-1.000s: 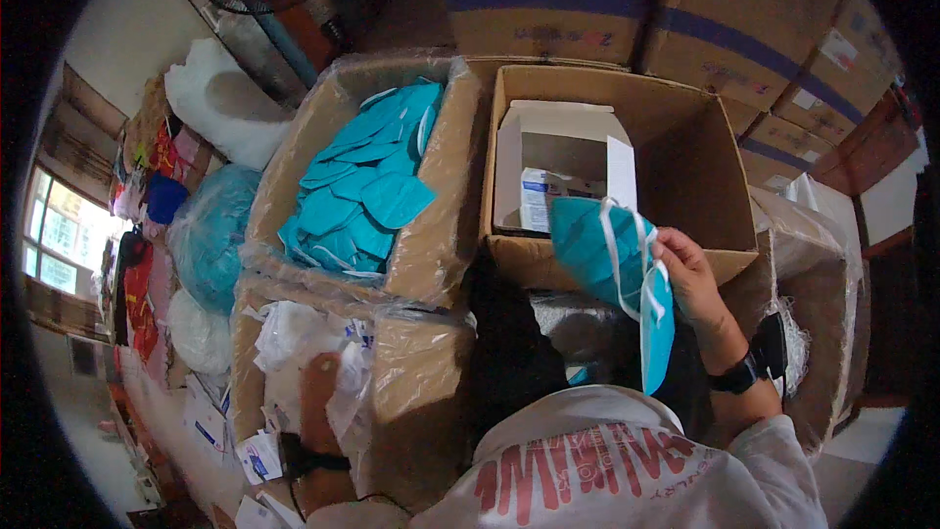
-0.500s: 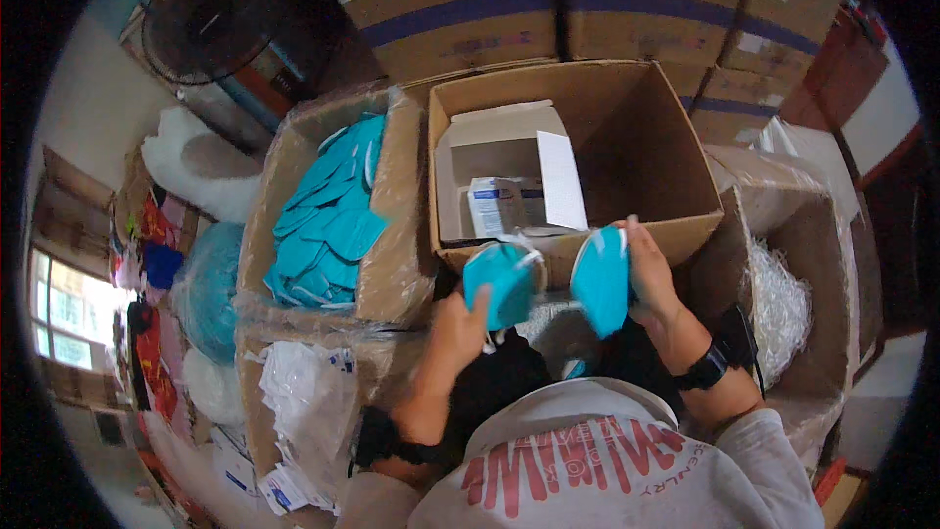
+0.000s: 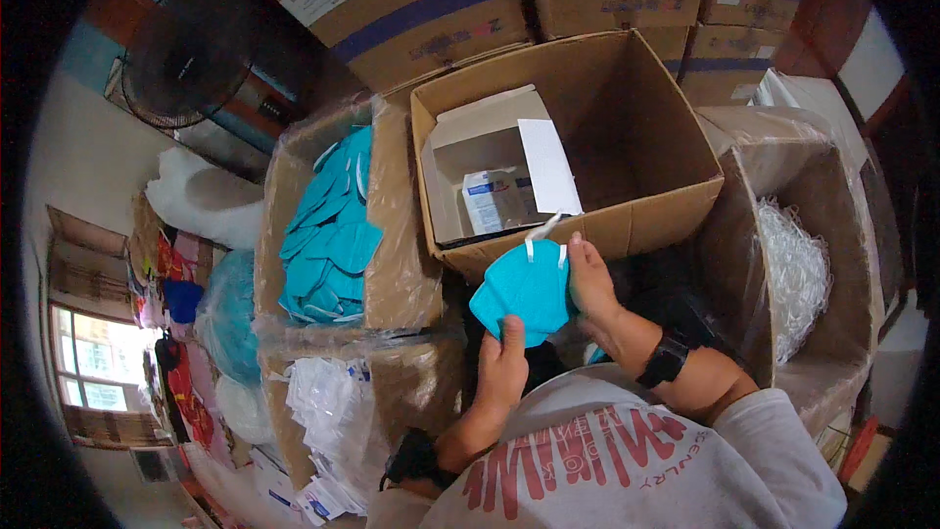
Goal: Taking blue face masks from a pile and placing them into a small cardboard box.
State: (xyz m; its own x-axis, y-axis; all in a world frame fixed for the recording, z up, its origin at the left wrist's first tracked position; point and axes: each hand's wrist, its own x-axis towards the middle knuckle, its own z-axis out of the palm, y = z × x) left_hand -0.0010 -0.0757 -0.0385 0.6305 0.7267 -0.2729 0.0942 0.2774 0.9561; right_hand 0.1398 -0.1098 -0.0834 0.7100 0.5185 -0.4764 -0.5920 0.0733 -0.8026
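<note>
Teal face masks (image 3: 529, 289) with white straps are held in front of me, overlapping so that they look like a small stack. My left hand (image 3: 501, 367) pinches their lower edge, thumb on the near face. At the right edge, my right hand (image 3: 592, 279) grips them with its fingers mostly hidden behind. A white strap loop (image 3: 544, 226) sticks up from the top. Just beyond is a large open cardboard box (image 3: 646, 211), holding a smaller open white carton (image 3: 460, 137) with white printed packets (image 3: 487, 202) inside.
To the left, a plastic-lined box (image 3: 406, 264) holds many loose teal masks (image 3: 331, 235). Nearer, another box contains white plastic bags (image 3: 328, 402). On the right stands a box with white elastic straps (image 3: 793, 274). Stacked cartons (image 3: 431, 10) and a fan (image 3: 186, 64) are behind.
The masks, held apart one in each hand, are now together and overlapping. My right hand has moved left and my left hand slightly right and nearer. The view has tilted.
</note>
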